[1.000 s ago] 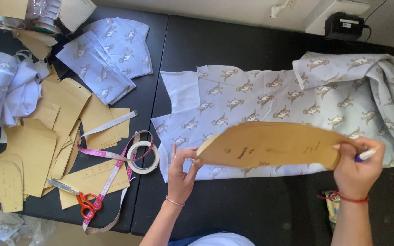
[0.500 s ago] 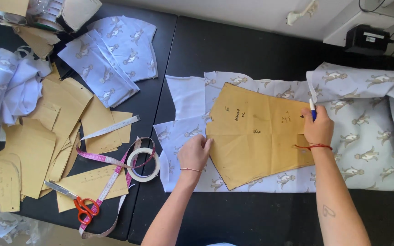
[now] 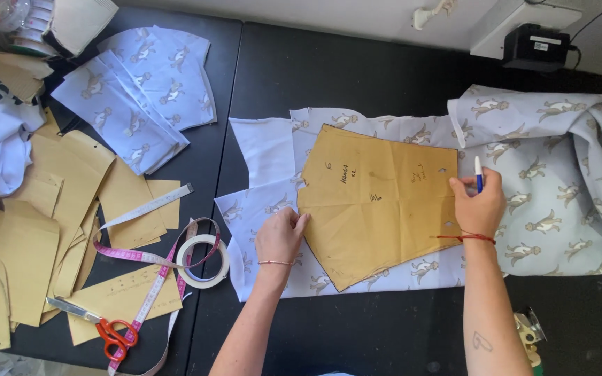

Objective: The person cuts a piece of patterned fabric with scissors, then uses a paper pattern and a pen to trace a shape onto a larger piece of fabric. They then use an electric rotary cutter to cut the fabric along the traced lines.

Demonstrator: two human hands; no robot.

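brown pattern card and pale printed cloth cover most of this black worktable point(image 3: 357, 83). nearest, on the left, orange-handled scissors point(image 3: 106, 333) lie on a card piece, with a pink measuring tape point(image 3: 149, 275) looping up past a white roll of tape point(image 3: 203, 261), all parked within reach but off the cloth. just beyond, the left hand point(image 3: 281, 237) lies open and flat, fingers spread at the left edge of the brown paper pattern piece point(image 3: 377, 202), apparently pinning it down so it cannot slip. that pattern sits flat on the monkey-print fabric point(image 3: 273, 157), near the table's middle. at its right edge the right hand point(image 3: 479, 202) is closed around a white and blue pen point(image 3: 478, 174), tip pointing away, held right beside the card's border. the fabric bunches in loose folds to the right. further left lie stacked brown card pieces point(image 3: 64, 188) and cut fabric panels point(image 3: 134, 97). at the far right stands a small black device point(image 3: 534, 47).
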